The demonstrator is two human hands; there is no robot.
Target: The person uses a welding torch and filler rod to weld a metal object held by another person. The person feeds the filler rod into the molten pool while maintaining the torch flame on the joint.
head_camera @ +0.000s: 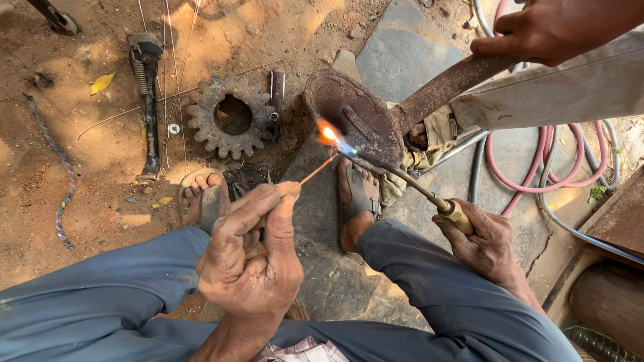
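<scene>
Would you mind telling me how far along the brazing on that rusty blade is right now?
Set up: another person's hand steadies the rusty blade over the stone slab. In hand: the right hand holds the torch, its flame at the blade's edge, while the left hand feeds the filler rod toward it. No finished bead shows, so the joint itself looks mostly left.

Orange flame (328, 133) (rust-brown blade (355, 114))

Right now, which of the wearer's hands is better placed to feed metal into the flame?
Left. The left hand pinches the thin filler rod, whose tip sits beside the flame. The right hand grips the torch.
</scene>
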